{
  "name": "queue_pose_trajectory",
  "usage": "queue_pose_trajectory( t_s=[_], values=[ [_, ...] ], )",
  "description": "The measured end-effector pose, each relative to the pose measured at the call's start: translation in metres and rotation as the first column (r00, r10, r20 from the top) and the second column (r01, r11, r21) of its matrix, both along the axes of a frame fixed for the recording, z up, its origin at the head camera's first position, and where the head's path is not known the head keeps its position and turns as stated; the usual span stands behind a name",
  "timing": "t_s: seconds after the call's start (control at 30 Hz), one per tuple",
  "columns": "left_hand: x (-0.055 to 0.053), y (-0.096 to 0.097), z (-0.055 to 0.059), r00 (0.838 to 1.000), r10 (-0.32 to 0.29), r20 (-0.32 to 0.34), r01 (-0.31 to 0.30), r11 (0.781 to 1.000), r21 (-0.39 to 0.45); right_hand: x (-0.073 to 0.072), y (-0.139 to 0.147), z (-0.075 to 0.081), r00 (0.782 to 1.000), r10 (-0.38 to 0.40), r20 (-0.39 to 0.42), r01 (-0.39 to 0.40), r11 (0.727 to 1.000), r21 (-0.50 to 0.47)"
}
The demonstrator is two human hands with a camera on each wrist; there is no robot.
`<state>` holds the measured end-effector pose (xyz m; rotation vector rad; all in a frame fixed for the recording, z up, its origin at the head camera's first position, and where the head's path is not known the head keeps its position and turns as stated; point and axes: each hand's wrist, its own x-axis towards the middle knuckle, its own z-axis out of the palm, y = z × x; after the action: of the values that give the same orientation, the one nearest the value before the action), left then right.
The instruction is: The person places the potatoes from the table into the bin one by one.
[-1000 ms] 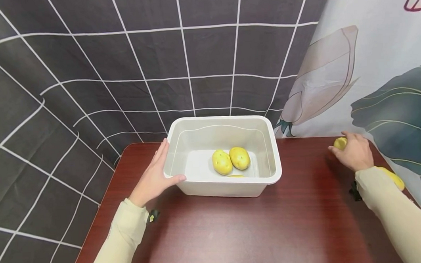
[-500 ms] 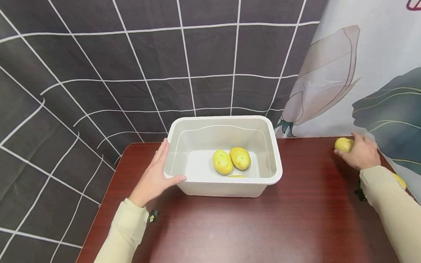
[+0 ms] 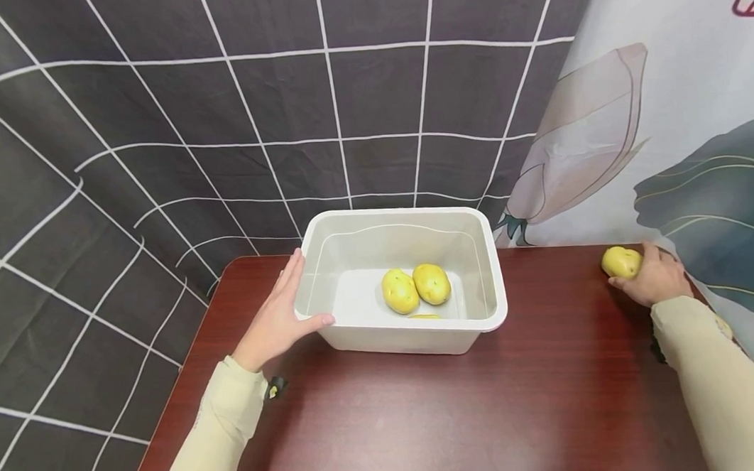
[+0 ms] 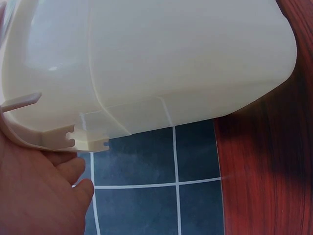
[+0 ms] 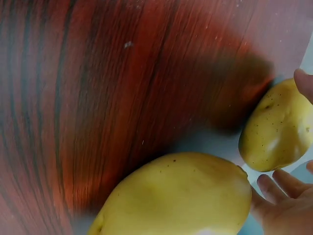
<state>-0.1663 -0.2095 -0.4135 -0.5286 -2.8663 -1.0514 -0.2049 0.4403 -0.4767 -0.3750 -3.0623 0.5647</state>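
Note:
A white plastic bin (image 3: pixel 395 338) stands on the table, with two yellow potatoes (image 3: pixel 400 292) inside and a sliver of another yellow thing by its front wall. My left hand (image 3: pixel 273 323) rests on the bin's left end, fingers straight along the side and thumb on the front rim. At the far right my right hand (image 3: pixel 657 276) lies just right of a potato (image 3: pixel 621 261), fingers loose. The right wrist view shows its thumb and fingertips (image 5: pixel 279 186) near that potato's edges; whether they touch is unclear. A nearer potato (image 5: pixel 181 196) is mostly hidden by the forearm in the head view.
The reddish-brown wooden table (image 3: pixel 438 417) ends at a dark grid-patterned cloth (image 3: pixel 375 86) behind and at left. A white floral cloth (image 3: pixel 685 141) hangs at the right edge, close to the right hand.
My right hand has drawn back to the right, uncovering more of the far potato, which stays about in place. The forearm now covers more of the nearer potato. My left hand has not moved.

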Motion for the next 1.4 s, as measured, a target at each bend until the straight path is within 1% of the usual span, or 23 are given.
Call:
queue_pose_trajectory(
  t_s=[0.23,0.43,0.63,0.83,1.1,1.23,1.4],
  values=[
    [0.0006,0.0009,-0.0001,1.0,-0.001,0.004,0.001,1.0,0.005,0.0,0.0019,-0.0014,0.998,-0.021,0.059,0.021,1.0,0.002],
    [0.0002,0.0007,0.0,1.0,-0.005,-0.003,0.005,1.0,0.008,-0.0005,0.0033,-0.002,0.998,-0.013,0.066,0.013,1.0,0.006],
    [-0.0002,0.0008,0.0003,1.0,-0.006,-0.001,0.006,1.0,0.005,-0.0013,0.0033,-0.0012,0.996,-0.029,0.088,0.029,1.0,0.007],
    [0.0,0.0009,0.0003,1.0,-0.004,0.0,0.004,1.0,-0.004,-0.0004,0.002,-0.0029,0.998,-0.016,0.057,0.015,1.0,0.015],
    [0.0,0.0005,0.0008,1.0,-0.004,0.003,0.004,1.0,-0.011,-0.0014,0.0018,-0.0056,0.999,0.0,0.035,-0.001,1.0,0.023],
    [0.0002,0.0005,0.0011,1.0,-0.005,0.0,0.005,1.0,-0.014,-0.002,0.002,-0.0053,0.999,0.033,-0.013,-0.033,0.999,0.02],
    [0.0008,-0.0003,0.0014,1.0,-0.003,-0.001,0.003,1.0,-0.017,-0.004,-0.0025,-0.0004,0.995,0.079,-0.062,-0.077,0.997,0.03]
  ],
)
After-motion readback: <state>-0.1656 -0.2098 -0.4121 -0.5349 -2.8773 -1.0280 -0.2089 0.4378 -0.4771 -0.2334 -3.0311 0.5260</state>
